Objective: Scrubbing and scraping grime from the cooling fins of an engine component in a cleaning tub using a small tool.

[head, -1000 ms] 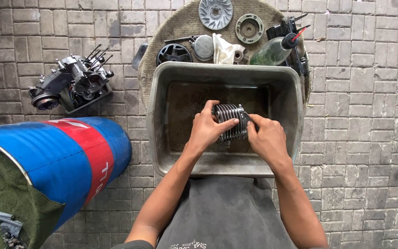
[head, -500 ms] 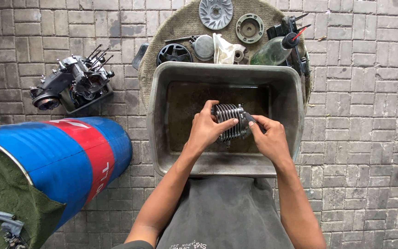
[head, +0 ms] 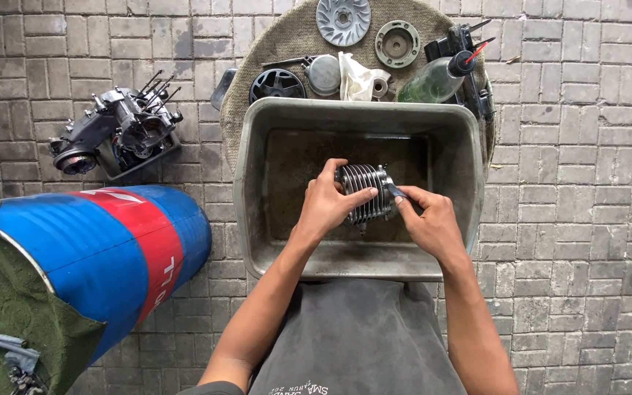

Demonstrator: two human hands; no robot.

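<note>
A blue and red drum point(head: 104, 256) lies on the brick floor point(head: 587, 219) below a dismantled engine block point(head: 115, 132). Over a grey plastic tub point(head: 254, 190), the left hand point(head: 327, 205) grips a finned metal cylinder point(head: 363, 192), while the right hand point(head: 429, 223) pinches a small dark tool point(head: 396, 193) against its fins. Beyond the tub, engine parts and a green bottle point(head: 433, 80) rest on a round mat point(head: 294, 44).

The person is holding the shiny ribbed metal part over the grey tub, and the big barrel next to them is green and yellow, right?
Not quite. In the head view both hands, left and right, do hold the ribbed part over the grey tub, but the barrel is blue with a red band.
</note>
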